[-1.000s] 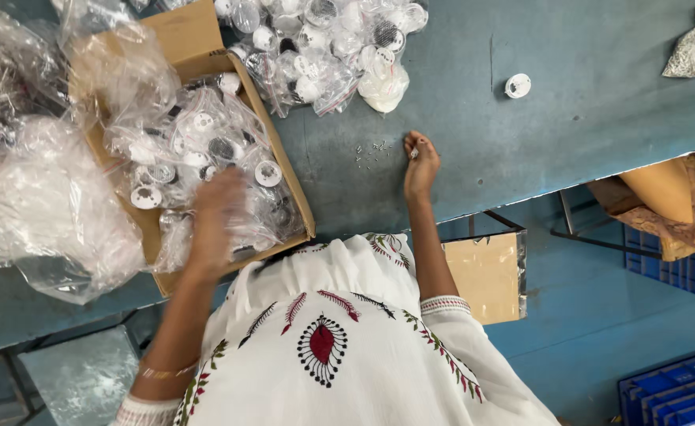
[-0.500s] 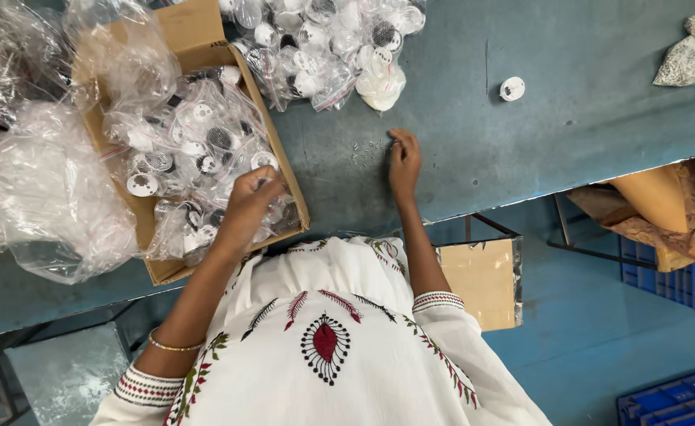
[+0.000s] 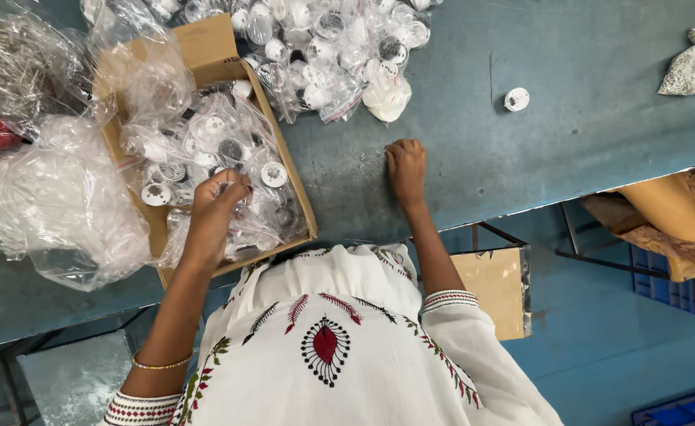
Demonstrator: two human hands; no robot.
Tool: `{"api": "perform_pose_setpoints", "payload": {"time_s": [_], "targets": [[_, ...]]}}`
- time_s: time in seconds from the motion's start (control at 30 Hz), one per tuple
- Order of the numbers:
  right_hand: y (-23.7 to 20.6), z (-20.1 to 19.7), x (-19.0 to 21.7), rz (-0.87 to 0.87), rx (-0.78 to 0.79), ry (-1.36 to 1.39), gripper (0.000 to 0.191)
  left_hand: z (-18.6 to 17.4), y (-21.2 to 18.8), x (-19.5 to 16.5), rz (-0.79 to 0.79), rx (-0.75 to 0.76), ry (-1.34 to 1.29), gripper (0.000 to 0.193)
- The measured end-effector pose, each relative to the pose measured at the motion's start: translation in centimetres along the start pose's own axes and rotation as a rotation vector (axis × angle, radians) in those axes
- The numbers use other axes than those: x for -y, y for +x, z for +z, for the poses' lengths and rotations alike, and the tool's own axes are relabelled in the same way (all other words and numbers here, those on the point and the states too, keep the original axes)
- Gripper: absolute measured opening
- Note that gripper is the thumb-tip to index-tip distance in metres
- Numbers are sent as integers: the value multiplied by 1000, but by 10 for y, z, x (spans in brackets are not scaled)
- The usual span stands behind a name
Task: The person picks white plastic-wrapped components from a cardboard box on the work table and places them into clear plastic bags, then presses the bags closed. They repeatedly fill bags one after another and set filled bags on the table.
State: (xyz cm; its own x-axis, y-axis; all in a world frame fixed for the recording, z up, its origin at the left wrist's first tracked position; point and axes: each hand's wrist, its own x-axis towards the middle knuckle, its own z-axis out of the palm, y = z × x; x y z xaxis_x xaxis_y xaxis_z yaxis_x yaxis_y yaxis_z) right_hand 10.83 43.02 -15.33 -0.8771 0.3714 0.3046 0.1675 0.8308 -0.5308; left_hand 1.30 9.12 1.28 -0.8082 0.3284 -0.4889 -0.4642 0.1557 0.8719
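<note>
The blue-green table (image 3: 568,150) carries the biggest load and the biggest risk — a heap of clear bags of white parts (image 3: 324,47) spreads along its far side, and a careless sweep of a forearm could push loose pieces toward the near edge and onto the floor below. Next in size, the cardboard box (image 3: 205,47) sits with its near corner at the table's front edge, so a hard tug on the crumpled plastic inside could drag it off or tip it. The bulging plastic bag (image 3: 55,205) to its left is slack and could slide the same way. Inside the box, small round white caps (image 3: 274,173) lie tangled in film, easy to spill when 1 is pulled free. The left hand (image 3: 215,207) reaches into the box with the arm stretched forward, fingers curled and pinched on a bit of clear plastic film among the caps. The right hand (image 3: 406,166) rests on the table, knuckles up, fingers closed in a loose fist beside a scatter of tiny screws (image 3: 369,158) — whether it grips anything, I cannot tell. 1 lone white cap (image 3: 516,99) sits well apart.
</note>
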Motion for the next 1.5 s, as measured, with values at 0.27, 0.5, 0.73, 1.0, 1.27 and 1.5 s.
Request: {"api": "perform_pose_setpoints", "payload": {"time_s": [0.27,0.5,0.73,1.0,1.27,1.5], "targets": [[17,-3,-3,104,57,234,7,-8,11,-10,16,-3,-10,9],[29,-7,-21,851,255,1273,8,-12,19,-16,-3,-32,-9,7],[24,5,-4,299,174,365,14,-14,20,-19,-1,-33,3,7],[32,3,1,450,246,435,9,-14,20,-25,-8,-51,6,7],[41,7,-6,483,281,577,6,-13,20,-30,0,-52,10,9],[41,17,11,295,172,377,11,-13,22,-33,5,-40,8,9]]}}
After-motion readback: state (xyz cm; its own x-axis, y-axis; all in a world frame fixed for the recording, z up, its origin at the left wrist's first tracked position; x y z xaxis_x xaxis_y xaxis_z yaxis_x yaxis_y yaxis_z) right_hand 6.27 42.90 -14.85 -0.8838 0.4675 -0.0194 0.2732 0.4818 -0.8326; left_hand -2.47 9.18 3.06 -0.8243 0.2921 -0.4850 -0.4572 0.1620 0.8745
